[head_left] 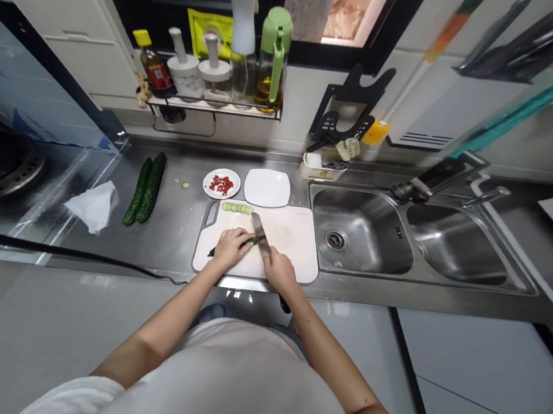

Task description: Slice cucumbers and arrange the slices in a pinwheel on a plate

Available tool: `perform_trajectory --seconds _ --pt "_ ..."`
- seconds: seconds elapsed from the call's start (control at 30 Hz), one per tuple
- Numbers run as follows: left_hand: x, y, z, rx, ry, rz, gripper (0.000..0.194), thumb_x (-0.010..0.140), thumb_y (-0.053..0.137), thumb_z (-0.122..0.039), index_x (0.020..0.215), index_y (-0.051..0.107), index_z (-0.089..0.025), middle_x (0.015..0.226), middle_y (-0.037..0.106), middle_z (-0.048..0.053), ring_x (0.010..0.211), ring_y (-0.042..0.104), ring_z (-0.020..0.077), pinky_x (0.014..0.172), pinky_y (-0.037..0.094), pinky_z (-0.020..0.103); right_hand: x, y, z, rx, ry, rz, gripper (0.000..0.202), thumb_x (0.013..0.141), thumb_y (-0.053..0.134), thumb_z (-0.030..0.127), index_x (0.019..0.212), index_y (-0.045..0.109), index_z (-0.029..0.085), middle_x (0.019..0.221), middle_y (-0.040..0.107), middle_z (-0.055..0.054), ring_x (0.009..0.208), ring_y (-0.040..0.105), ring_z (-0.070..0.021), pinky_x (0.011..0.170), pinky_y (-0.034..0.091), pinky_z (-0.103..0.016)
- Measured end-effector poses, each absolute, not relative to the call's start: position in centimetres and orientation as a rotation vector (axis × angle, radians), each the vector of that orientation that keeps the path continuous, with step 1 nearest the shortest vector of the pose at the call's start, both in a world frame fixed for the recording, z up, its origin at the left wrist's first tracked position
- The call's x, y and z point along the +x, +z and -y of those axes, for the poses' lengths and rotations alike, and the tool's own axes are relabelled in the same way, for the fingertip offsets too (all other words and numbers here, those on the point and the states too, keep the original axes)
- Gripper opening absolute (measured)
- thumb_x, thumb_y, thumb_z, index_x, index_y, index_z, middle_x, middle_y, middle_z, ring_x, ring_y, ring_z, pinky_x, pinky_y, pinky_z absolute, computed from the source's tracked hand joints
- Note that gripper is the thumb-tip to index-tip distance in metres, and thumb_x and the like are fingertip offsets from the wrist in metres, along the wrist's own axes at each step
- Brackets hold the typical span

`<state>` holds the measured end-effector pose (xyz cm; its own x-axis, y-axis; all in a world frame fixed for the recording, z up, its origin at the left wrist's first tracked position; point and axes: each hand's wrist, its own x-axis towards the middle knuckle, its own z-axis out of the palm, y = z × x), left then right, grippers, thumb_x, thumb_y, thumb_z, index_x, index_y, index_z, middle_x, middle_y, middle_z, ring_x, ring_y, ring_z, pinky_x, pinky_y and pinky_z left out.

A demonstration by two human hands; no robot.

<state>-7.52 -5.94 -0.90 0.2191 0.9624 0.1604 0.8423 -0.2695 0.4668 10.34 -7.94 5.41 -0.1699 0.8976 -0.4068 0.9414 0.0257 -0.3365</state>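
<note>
A white cutting board (pixel 297 243) lies on the steel counter. My left hand (pixel 230 247) is closed over a dark green cucumber piece (pixel 211 251), whose tip sticks out to its left. My right hand (pixel 279 271) grips a knife (pixel 260 232), its blade pointing up and left, beside the cut end of the cucumber. Several pale green slices (pixel 237 208) lie in a row at the board's top left. Behind the board are a small plate of chopped red pieces (pixel 221 184) and a white square plate (pixel 267 188) with nothing on it.
Two whole cucumbers (pixel 149 191) and a crumpled white tissue (pixel 95 205) lie to the left. A double sink (pixel 368 235) is on the right. A rack (pixel 218 107) of bottles and jars hangs behind, with a small caddy (pixel 322 170) near the sink.
</note>
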Motion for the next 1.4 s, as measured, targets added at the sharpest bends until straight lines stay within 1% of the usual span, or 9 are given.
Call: perform_trajectory --seconds 0.3,0.6,0.83,1.1,1.4 --pt "-7.3 -0.7 6.0 2.203 0.608 -1.716 0.027 0.093 0.053 -0.036 0.115 0.067 -0.029 0.107 0.064 0.005 0.102 0.058 0.0198 0.095 0.04 0.037 10.3 5.7 7.8 1.965 -0.846 -2.184 0.032 0.1 0.032 0.029 0.118 0.054 0.015 0.107 0.069 -0.014 0.099 0.064 -0.0234 0.076 0.039 -0.028" --pt "-7.3 -1.0 6.0 2.225 0.636 -1.709 0.028 0.094 0.05 -0.038 0.113 0.068 -0.028 0.107 0.065 0.005 0.1 0.058 0.0195 0.095 0.039 0.036 10.1 6.1 7.6 1.905 -0.86 -2.151 0.031 0.099 0.034 0.026 0.121 0.053 0.013 0.109 0.068 -0.016 0.101 0.063 -0.0236 0.078 0.039 -0.028" --pt "-7.3 -1.1 5.9 2.218 0.624 -1.707 0.028 0.094 0.05 -0.037 0.113 0.068 -0.028 0.109 0.065 0.005 0.102 0.058 0.0195 0.096 0.039 0.036 10.7 5.9 8.4 1.876 -0.873 -2.151 0.027 0.098 0.037 0.023 0.114 0.055 0.014 0.104 0.069 -0.014 0.096 0.064 -0.0226 0.073 0.038 -0.027" --pt "-7.3 -1.3 5.8 2.236 0.656 -1.703 0.026 0.093 0.052 -0.036 0.111 0.068 -0.027 0.108 0.066 0.004 0.101 0.059 0.0195 0.094 0.04 0.036 11.7 6.2 9.9 1.819 -0.854 -2.142 0.026 0.095 0.036 0.019 0.108 0.057 0.013 0.098 0.069 -0.014 0.091 0.065 -0.0228 0.071 0.038 -0.028" --pt "-7.4 -1.1 5.7 2.228 0.662 -1.694 0.025 0.092 0.054 -0.035 0.112 0.068 -0.028 0.107 0.067 0.004 0.099 0.059 0.02 0.093 0.041 0.037 11.0 6.0 8.8 1.819 -0.864 -2.148 0.028 0.095 0.036 0.02 0.111 0.057 0.012 0.103 0.068 -0.016 0.095 0.064 -0.0242 0.075 0.041 -0.029"
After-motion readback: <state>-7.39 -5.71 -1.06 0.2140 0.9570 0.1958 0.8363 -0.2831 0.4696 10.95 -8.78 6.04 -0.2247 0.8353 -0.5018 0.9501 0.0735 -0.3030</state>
